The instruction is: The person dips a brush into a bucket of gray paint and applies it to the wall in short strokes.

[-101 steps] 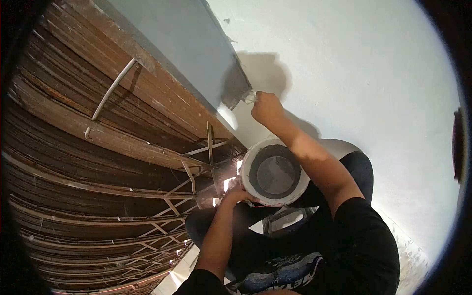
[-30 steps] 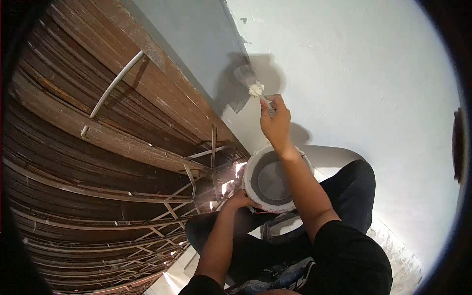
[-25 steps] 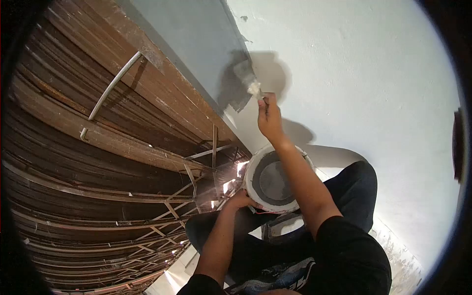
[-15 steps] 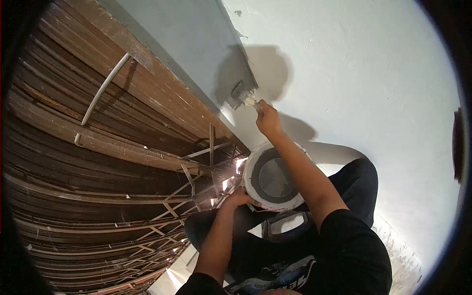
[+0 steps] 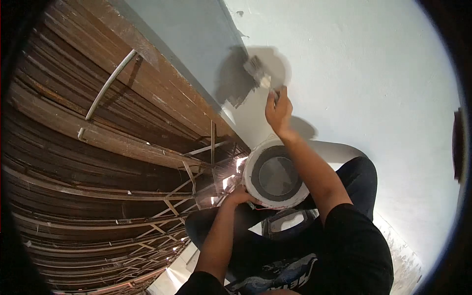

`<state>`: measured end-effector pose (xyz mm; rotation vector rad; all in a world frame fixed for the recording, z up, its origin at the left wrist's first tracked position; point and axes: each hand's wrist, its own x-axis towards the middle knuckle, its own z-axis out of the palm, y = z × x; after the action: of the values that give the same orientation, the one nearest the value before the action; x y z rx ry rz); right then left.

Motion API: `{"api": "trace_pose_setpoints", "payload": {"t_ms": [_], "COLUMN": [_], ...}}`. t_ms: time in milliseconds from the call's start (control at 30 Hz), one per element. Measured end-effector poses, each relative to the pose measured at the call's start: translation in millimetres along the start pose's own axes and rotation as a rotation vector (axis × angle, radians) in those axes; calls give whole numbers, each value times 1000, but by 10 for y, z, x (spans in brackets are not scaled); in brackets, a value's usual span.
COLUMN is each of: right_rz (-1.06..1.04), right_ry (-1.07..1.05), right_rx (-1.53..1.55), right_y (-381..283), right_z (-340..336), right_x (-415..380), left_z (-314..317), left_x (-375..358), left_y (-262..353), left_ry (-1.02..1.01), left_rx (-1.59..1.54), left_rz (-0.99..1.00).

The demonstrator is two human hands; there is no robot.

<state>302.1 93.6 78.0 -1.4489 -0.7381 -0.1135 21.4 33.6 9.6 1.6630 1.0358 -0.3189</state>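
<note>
My right hand (image 5: 279, 112) is closed round the handle of a paintbrush (image 5: 257, 72). The brush's grey bristles are blurred and lie at the edge of the grey painted strip (image 5: 196, 44) on the pale wall (image 5: 354, 73). Below, a round white bucket (image 5: 249, 183) holds grey paint (image 5: 280, 177). My left hand (image 5: 241, 195) grips the bucket's lower left rim, with some fingers hidden behind it. The bucket stands between my knees, in front of a dark stool-like piece (image 5: 290, 222).
A brown folding metal gate (image 5: 147, 103) with a curved pale handle (image 5: 109, 84) fills the left side. Light comes through gaps near the bucket. My dark-clothed knee (image 5: 361, 184) is close to the wall, and a dark object (image 5: 458, 145) sits at the far right.
My right hand and the paintbrush have moved up and to the right along the wall. More grey paint shows where the brush was. My left hand stays on the bucket.
</note>
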Motion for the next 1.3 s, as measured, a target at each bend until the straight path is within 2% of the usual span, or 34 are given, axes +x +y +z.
{"api": "trace_pose_setpoints", "payload": {"t_ms": [133,267,333,400,433,533,600,633,667,700,733,833,1000,1067,1167,1233,1267,1300], "right_rz": [-180,-38,81,224,296,350,286,256,222,189,158,59,58,86,162,188,217,258], "right_ry": [-44,-170,-204,-304,-358,-342,-185,-108,-103,-97,-90,-256,-375,-442,-553,-583,-589,-606], "right_rx": [32,-194,-244,-321,-362,-493,-363,-299,-232,-164,-95,31,-260,-406,-586,-644,-610,-578], "right_y": [-145,294,783,947,926,673,486,401,305,196,146,75,229,251,158,51,-68,-236], "right_z": [136,309,334,190,126,-90,-72,-31,23,93,164,342,343,209,-164,-442,-603,-793], "right_x": [240,37,-138,-200,-247,-331,-472,-514,-505,-477,-461,-444,-583,-549,-426,-379,-360,-395], "left_z": [-25,-23,-28,-73,-87,-110,-98,-51,3,38,31,-14,-85,-120,-88,-10,79,60], "left_x": [-21,0,-88,-172,-206,-276,-159,55,238,338,320,197,-104,-218,-294,73,125,64], "left_y": [36,-32,94,259,333,415,240,-124,-391,-478,-429,-323,51,173,191,-232,-408,-340], "left_ry": [18,-8,0,6,5,30,-25,-96,-169,-107,-110,-97,-33,36,47,111,179,94], "left_rx": [-8,-110,-45,10,25,65,-38,-151,-264,-138,-125,-113,-107,-25,33,45,42,-9], "left_rz": [19,36,16,-18,-43,-86,-55,-17,19,-50,-57,-74,-101,-63,-118,63,264,115]}}
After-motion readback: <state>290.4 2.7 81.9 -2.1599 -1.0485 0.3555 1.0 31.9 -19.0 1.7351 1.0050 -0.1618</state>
